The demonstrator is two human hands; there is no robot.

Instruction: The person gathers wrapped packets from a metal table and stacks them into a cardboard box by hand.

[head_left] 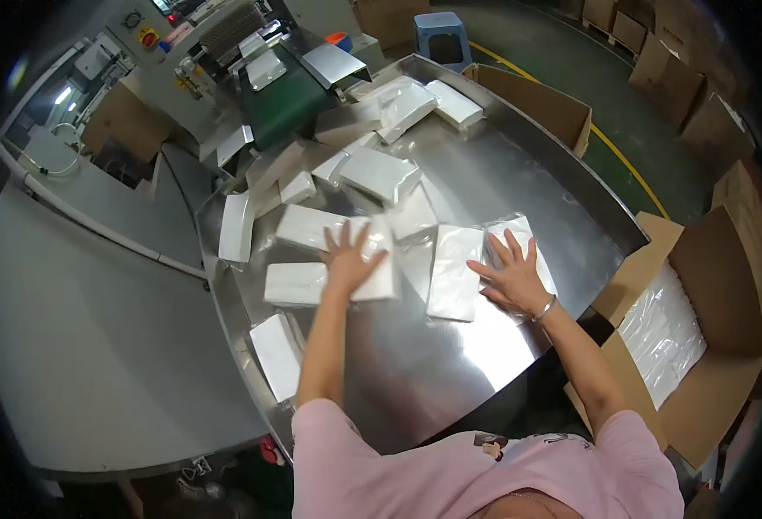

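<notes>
My left hand (350, 257) lies with its fingers spread on white wrapped packs (379, 275) near the middle of the metal table (398, 363). To the right, my right hand (512, 275), with a bracelet at the wrist, rests spread over another white pack (513, 227). Its thumb reaches the edge of an upright-lying pack (455, 272) just beside it. Neither hand has its fingers closed around anything. Several more clear-wrapped white packs (381, 175) lie loosely in a heap behind and to the left of my hands.
A green conveyor belt (281, 99) with packs on it comes from a machine at the back. An open carton (726, 303) holding wrapped packs (664, 333) stands at the right. Another carton (541, 108) and a blue stool (443, 39) are behind the table's raised edge.
</notes>
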